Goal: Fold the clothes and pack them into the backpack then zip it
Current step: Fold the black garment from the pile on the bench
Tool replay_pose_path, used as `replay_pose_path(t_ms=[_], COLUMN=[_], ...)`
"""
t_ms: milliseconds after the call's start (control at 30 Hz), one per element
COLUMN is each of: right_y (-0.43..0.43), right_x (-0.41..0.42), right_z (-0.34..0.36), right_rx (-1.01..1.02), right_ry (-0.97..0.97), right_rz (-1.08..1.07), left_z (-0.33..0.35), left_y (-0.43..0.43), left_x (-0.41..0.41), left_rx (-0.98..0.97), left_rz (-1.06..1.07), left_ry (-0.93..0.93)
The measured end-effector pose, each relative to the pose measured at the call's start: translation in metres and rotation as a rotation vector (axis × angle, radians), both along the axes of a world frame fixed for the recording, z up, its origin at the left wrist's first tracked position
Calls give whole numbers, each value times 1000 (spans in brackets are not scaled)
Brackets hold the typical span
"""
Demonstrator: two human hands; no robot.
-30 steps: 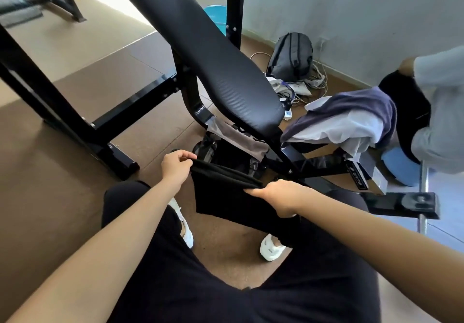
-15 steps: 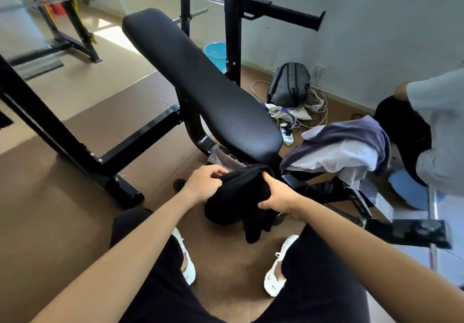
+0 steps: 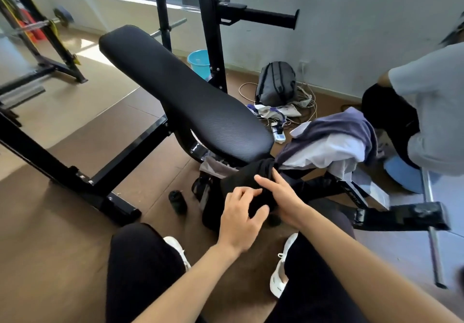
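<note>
Head view: just below the bench pad's near end, the left hand, fingers spread, and the right hand, fingers straight, press the bundled black garment into what seems the open backpack. The bench-frame lettering is unreadable.

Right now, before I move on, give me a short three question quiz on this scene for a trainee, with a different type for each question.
1. True or false: the blue bucket stands on the bench pad.
2. Multiple choice: the left hand and right hand are on which thing? A. black garment B. white shoe C. bottle
3. Fill in: the clothes pile lies to the person's ___.

Key: 1 false, it stands on the floor; 2 A; 3 right.
</note>
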State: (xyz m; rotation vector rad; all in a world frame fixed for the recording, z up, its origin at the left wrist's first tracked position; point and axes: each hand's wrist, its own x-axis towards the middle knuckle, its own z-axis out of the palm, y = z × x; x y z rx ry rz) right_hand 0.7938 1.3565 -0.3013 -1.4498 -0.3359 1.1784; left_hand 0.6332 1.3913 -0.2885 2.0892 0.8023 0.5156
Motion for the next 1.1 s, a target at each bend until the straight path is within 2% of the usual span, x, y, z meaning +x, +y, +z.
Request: replay_pose_path(t_ms=[100,167,233,333,400,500,600,667,733,800,967,1033,1100], right_y=[-15,-25,-35,-47,-54,-61,-64,-65,-68,-73,-79,-78,-78], right_x=[-2,-3,-2,2,3,1,0,2,5,7,2,-4,-9], right_z=[-1,6,11,23,34,47,58,62,62,58,38,31,23], right_rx=[14,16,35,48,52,49,82,107,126,135,130,131,137], right_ry=[-133,-143,-125,-113,-89,-36,5,27,29,46,57,45,21], right_rz=[10,32,92,188,256,392,480,449,372,302,199,184,184], left_z=[-5,-4,-6,-12,-11,-1,10,13,8,0,-22,-27,-29], left_y=[-4,1,12,36,52,74,88,90,89,84,59,45,34], left_x=[-16,-28,-39,-50,-51,-45,-34,-33,-36,-43,-55,-54,-51], left_rx=[-43,-210,-361,-376,-379,-384,-531,-649,-773,-915,-1420,-1433,-1351], left_rz=[-147,-191,-67,148,155,-32,-330,-445,-465,-405,-44,-6,57], left_ry=[-72,-147,-237,-264,-213,-122,18,142,147,31,-366,-430,-346])
